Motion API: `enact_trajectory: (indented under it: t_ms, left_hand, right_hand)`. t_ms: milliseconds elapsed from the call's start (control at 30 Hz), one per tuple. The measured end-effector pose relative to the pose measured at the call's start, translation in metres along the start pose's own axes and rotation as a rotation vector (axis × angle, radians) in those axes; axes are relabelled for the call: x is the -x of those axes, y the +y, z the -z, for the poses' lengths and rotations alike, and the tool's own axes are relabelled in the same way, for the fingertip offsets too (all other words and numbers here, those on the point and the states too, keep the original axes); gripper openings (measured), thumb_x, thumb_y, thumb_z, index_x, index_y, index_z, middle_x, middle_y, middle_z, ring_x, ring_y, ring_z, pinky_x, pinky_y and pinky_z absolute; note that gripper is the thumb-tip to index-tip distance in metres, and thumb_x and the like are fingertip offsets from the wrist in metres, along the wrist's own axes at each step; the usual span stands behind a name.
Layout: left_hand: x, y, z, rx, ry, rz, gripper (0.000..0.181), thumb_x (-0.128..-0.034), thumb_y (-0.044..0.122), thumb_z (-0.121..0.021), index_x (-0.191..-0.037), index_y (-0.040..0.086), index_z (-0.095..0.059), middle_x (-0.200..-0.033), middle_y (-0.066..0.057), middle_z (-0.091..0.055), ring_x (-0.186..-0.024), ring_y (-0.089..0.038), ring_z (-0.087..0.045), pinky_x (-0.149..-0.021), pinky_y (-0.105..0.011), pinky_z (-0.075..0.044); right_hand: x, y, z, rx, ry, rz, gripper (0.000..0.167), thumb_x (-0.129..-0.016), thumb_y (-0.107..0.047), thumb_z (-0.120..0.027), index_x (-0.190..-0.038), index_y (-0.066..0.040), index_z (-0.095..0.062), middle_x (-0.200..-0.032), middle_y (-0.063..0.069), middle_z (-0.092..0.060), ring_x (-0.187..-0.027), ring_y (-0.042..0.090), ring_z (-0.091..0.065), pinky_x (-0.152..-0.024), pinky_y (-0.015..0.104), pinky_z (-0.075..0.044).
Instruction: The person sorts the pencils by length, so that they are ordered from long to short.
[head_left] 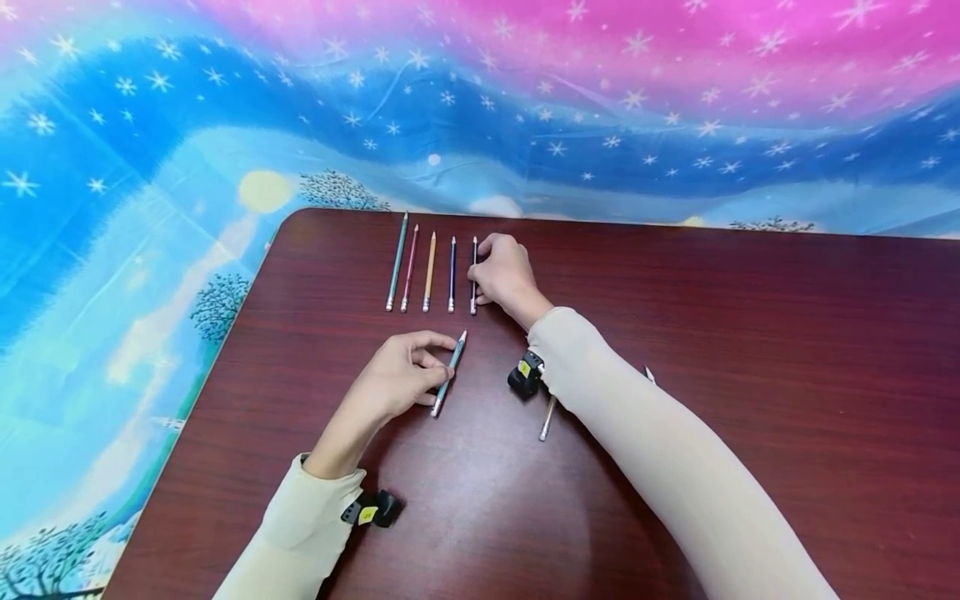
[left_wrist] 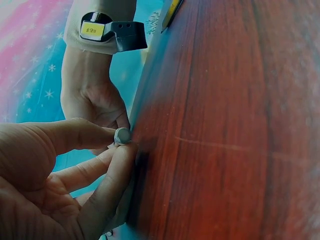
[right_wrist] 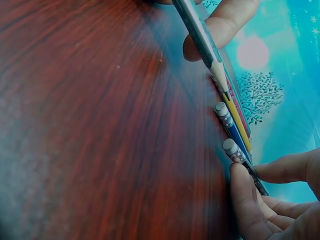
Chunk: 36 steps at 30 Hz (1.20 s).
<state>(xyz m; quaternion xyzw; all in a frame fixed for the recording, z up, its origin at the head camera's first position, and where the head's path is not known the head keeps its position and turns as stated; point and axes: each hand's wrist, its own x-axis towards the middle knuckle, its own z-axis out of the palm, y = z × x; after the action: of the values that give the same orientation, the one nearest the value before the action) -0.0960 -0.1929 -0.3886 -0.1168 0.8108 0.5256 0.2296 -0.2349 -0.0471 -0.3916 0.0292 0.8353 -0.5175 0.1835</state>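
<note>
My left hand (head_left: 397, 379) pinches a teal pencil (head_left: 450, 375), its tip pointing away; the left wrist view shows the pencil's eraser end (left_wrist: 122, 135) between thumb and finger. Above it, my right hand (head_left: 510, 271) has thumb and fingers around a dark pencil (head_left: 474, 279), the rightmost of a row. In the right wrist view my right hand (right_wrist: 275, 200) pinches that dark pencil (right_wrist: 245, 162) close to its eraser. To its left lie a blue pencil (head_left: 452, 275), a yellow pencil (head_left: 429, 273), a red pencil (head_left: 410, 269) and a longer green pencil (head_left: 397, 262), roughly parallel.
Another pencil (head_left: 547, 421) lies partly hidden under my right forearm, and a pale tip (head_left: 650, 375) shows beyond the sleeve. The dark red table (head_left: 315, 275) has its far edge just past the row, with a patterned cloth (head_left: 450, 108) behind.
</note>
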Motion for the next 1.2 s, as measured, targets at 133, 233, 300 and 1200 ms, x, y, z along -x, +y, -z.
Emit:
enact_trajectory:
  t_ms: [133, 233, 300, 1200]
  left_hand:
    - [0.0007, 0.0012, 0.0005, -0.005, -0.001, 0.002, 0.036, -0.0986, 0.0, -0.062, -0.133, 0.009, -0.068, -0.091, -0.01, -0.072, -0.074, -0.012, -0.069, -0.068, -0.029, -0.063]
    - [0.0007, 0.0011, 0.0011, -0.003, 0.001, 0.0, 0.036, -0.0986, 0.0, -0.063, -0.133, 0.009, -0.068, -0.091, -0.01, -0.071, -0.073, -0.012, -0.069, -0.067, -0.029, -0.063]
    - [0.0006, 0.0009, 0.0014, 0.0, 0.001, 0.001, 0.036, -0.0985, 0.0, -0.063, -0.133, 0.009, -0.068, -0.091, -0.01, -0.071, -0.073, -0.012, -0.068, -0.067, -0.029, -0.063]
    - [-0.0011, -0.0018, 0.0007, 0.009, 0.003, -0.006, 0.038, -0.0971, -0.001, -0.062, -0.133, 0.008, -0.068, -0.09, -0.009, -0.071, -0.073, -0.011, -0.068, -0.066, -0.028, -0.063]
  right_hand:
    - [-0.0011, -0.0018, -0.0006, 0.026, 0.011, -0.017, 0.031, -0.099, -0.001, -0.065, -0.129, -0.001, -0.058, -0.095, 0.015, -0.065, -0.054, 0.015, -0.061, -0.055, 0.029, -0.062]
    - [-0.002, -0.0029, -0.0008, 0.047, 0.013, -0.021, 0.03, -0.099, -0.002, -0.064, -0.128, -0.002, -0.057, -0.095, 0.014, -0.064, -0.055, 0.014, -0.061, -0.055, 0.029, -0.062]
    - [-0.0025, -0.0032, -0.0009, 0.055, 0.012, -0.019, 0.03, -0.099, -0.002, -0.063, -0.128, -0.002, -0.057, -0.094, 0.013, -0.063, -0.055, 0.014, -0.061, -0.055, 0.029, -0.062]
    - [-0.0003, -0.0018, -0.0008, 0.215, 0.034, 0.025, 0.028, -0.1, -0.008, -0.063, -0.127, -0.002, -0.056, -0.111, 0.018, -0.068, -0.047, 0.012, -0.064, -0.054, 0.028, -0.061]
